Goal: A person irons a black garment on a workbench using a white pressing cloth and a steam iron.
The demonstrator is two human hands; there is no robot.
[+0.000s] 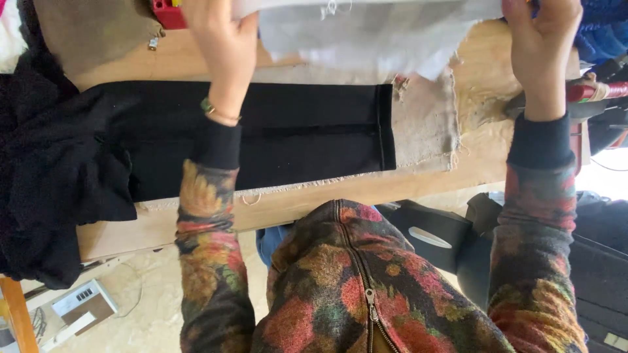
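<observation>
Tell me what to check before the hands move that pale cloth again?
1. Left hand grips the thin pale grey cloth: ok, fingers curl on its edge.
2. Right hand grips the same cloth: ok.
3. Cloth lifted off the board: ok at the hands; its ragged lower edge hangs close above the frayed beige padding, touching or not cannot tell.
4. Long black fabric piece lies flat on the wooden board: ok, hem end straight.
5. Bunched black fabric hanging off the board's end: not ok, it droops over the edge.
</observation>
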